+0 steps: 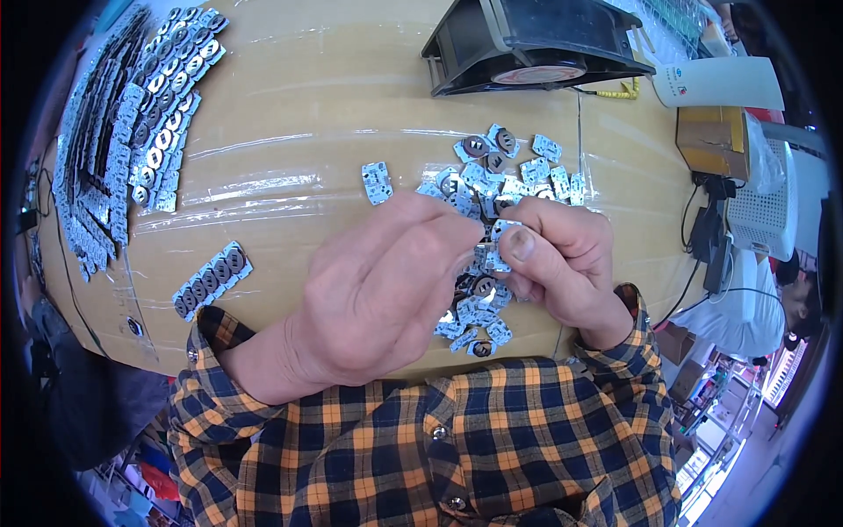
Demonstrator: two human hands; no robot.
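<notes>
My right hand (566, 263) is closed, with thumb and forefinger pinching a small white-and-blue circuit board (501, 249). Just left of it, my left hand (378, 285) is closed too, its fingertips close to that board. The back of the hand hides whatever those fingers hold. Beneath and around both hands lies a loose heap of similar small circuit boards (479, 309), several bearing a dark round part. One single board (377, 183) rests apart, beyond my left hand. Farther left lies a joined strip of boards (212, 280) with a row of dark round parts.
Stacked board panels (105, 167) fill the table's far left. A black fan (536, 53) stands at the back. On the right are a white cup-like container (720, 83), a cardboard box (711, 140) and a white basket (764, 202). Clear tape crosses the tabletop (290, 105).
</notes>
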